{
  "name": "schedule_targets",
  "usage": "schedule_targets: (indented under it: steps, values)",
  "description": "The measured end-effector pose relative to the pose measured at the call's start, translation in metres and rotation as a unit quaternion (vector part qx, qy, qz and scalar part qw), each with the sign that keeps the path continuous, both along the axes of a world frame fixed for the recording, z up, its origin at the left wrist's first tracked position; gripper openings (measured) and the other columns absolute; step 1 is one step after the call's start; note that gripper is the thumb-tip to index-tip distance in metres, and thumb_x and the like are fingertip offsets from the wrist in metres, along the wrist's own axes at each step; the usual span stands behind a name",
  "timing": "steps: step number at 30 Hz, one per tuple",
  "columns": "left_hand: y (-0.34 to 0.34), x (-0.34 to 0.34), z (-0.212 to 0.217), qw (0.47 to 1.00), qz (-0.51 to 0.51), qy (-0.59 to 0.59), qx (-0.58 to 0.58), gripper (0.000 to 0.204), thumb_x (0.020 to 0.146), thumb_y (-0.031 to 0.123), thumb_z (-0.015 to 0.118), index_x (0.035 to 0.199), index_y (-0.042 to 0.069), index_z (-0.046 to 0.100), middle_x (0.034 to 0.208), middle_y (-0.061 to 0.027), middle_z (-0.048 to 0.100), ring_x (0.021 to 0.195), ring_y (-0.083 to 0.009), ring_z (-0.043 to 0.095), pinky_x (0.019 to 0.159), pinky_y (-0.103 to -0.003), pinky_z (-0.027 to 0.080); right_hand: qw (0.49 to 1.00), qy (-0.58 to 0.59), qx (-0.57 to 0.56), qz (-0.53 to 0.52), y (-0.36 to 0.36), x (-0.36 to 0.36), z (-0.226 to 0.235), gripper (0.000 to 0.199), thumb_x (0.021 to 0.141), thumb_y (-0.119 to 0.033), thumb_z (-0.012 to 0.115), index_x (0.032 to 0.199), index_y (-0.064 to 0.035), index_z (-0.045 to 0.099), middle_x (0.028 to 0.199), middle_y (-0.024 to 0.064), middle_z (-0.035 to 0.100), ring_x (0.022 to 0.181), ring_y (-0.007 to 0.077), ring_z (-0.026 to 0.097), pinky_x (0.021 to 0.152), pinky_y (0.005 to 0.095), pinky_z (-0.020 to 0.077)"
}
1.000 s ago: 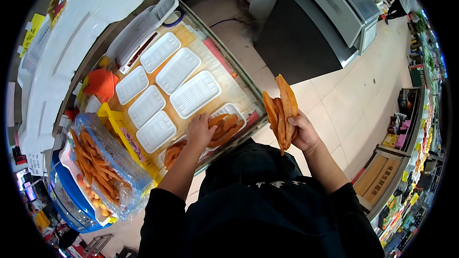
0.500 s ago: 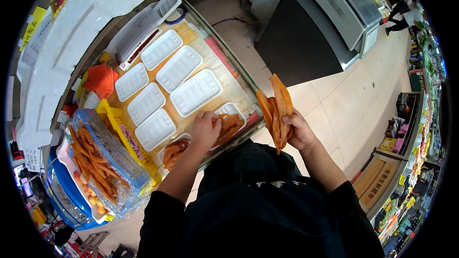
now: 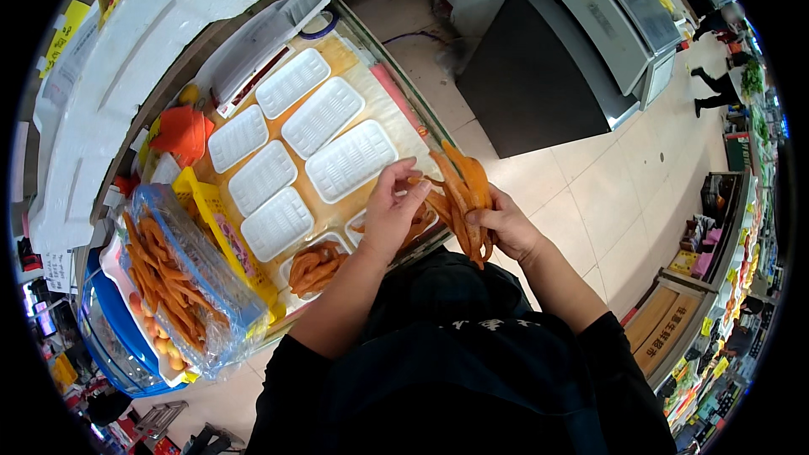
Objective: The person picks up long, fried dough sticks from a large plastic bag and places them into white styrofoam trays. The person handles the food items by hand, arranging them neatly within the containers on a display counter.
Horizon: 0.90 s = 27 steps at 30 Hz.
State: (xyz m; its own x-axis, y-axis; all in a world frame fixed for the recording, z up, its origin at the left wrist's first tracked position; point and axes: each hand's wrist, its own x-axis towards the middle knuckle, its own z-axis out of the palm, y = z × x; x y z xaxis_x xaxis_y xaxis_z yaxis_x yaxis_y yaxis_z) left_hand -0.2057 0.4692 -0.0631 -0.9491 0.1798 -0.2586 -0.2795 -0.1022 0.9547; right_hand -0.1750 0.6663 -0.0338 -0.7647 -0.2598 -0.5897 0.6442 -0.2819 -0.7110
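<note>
Over the table's right edge, my right hand is closed around a bunch of orange dried sweet potato strips. My left hand reaches the bunch from its left side, thumb and fingers pinched at the end of one strip. Below the left hand, a white tray with strips in it is partly hidden. Beside the left forearm, another tray holds a pile of strips. Several bare white trays lie in rows farther up the table.
A clear plastic bag and loose strips fill a container at the left, next to a yellow basket. A red-orange bag and a tape roll lie on the table. A dark cabinet stands at the right.
My left hand has lifted from the nearer filled tray and moved right to the bunch. The bunch has shifted slightly left and its strips are fanned apart.
</note>
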Motion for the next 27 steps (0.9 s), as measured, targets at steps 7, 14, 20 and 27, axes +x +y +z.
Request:
schedule_targets:
  steps: [7, 14, 20, 27]
  values:
    - [-0.022, -0.018, 0.003, 0.999, -0.015, -0.039, 0.010, 0.013, 0.086, 0.001, 0.058, 0.098, 0.003, 0.055, 0.092, -0.0048, 0.062, 0.085, -0.0096, 0.056, 0.081, -0.024, 0.044, 0.998, -0.021, 0.001, 0.063, -0.003, -0.005, -0.009, 0.051, 0.077, -0.011, 0.065, 0.123, -0.0019, 0.046, 0.101, 0.0065, 0.057, 0.091, 0.0141, 0.056, 0.078, 0.0268, 0.0488]
    - [-0.036, -0.002, -0.039, 0.932, -0.106, 0.009, -0.346, 0.012, 0.082, 0.012, 0.062, 0.093, 0.007, 0.059, 0.096, -0.0126, 0.062, 0.087, -0.0268, 0.062, 0.073, -0.035, 0.050, 0.997, -0.040, -0.057, -0.033, 0.010, -0.007, -0.009, 0.052, 0.080, -0.009, 0.062, 0.127, -0.0020, 0.042, 0.112, 0.0108, 0.057, 0.101, 0.0195, 0.059, 0.091, 0.0309, 0.0482]
    - [-0.022, 0.033, -0.088, 0.784, -0.184, 0.207, -0.555, 0.010, 0.076, 0.009, 0.061, 0.085, 0.005, 0.056, 0.088, -0.0135, 0.056, 0.080, -0.0317, 0.060, 0.069, -0.043, 0.049, 0.988, -0.051, -0.116, -0.084, 0.017, -0.001, -0.015, 0.052, 0.079, -0.009, 0.062, 0.128, -0.0013, 0.043, 0.116, 0.0116, 0.057, 0.105, 0.0209, 0.058, 0.094, 0.0323, 0.0477]
    - [-0.017, 0.035, -0.095, 0.782, -0.158, 0.203, -0.569, 0.009, 0.075, 0.007, 0.061, 0.082, 0.002, 0.058, 0.090, -0.0169, 0.056, 0.083, -0.0322, 0.060, 0.073, -0.042, 0.050, 0.989, -0.053, -0.114, -0.081, 0.017, 0.005, -0.018, 0.055, 0.079, -0.008, 0.062, 0.129, -0.0008, 0.042, 0.118, 0.0119, 0.056, 0.108, 0.0209, 0.057, 0.095, 0.0326, 0.0467]
